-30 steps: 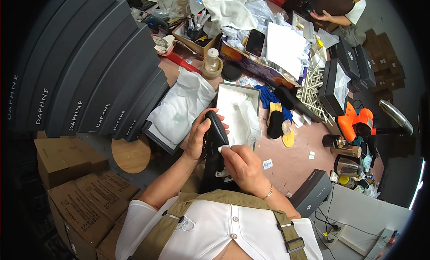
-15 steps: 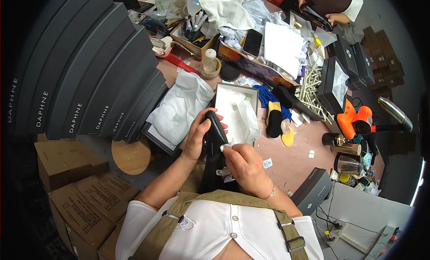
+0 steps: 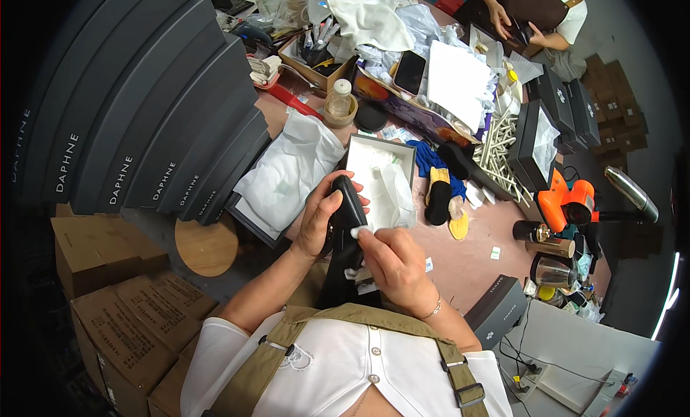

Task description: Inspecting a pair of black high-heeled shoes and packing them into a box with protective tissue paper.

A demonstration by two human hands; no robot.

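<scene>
Biggest first: the pinkish table (image 3: pixel 467 255) spreads out beyond and to the right of the right hand (image 3: pixel 395 266), loaded with clutter. Off to the left of the left hand (image 3: pixel 316 219) towers a stack of dark grey shoe boxes (image 3: pixel 154 108), and below that, nearer the person, sit the brown cardboard cartons (image 3: pixel 133 327). A round wooden stool (image 3: pixel 205 247) shows between cartons and left hand. Just beyond both hands lies an open shoe box (image 3: pixel 365 174), white inside; beside it, beyond the left hand, white tissue paper (image 3: pixel 295 165) spills over another box. Far right of the right hand, there's an orange blower (image 3: pixel 553 207).

Now to the black shoe (image 3: pixel 351 205), right there between the hands, in front of the person's chest! Its long axis runs away from the body, leaning slightly left at the far end. The rounded end points outward; toe or heel, I can't tell. It's smooth, dark and glossy, a pale sheen along its surface. More black lies below it, and whether that's the same piece is unclear. The left hand wraps around it, thumb over the near side, fingertips peeking past the far edge. The right hand is closed in a tight pinch, pressing a tiny white wad (image 3: pixel 356 231) against the shoe's lower right side.
</scene>
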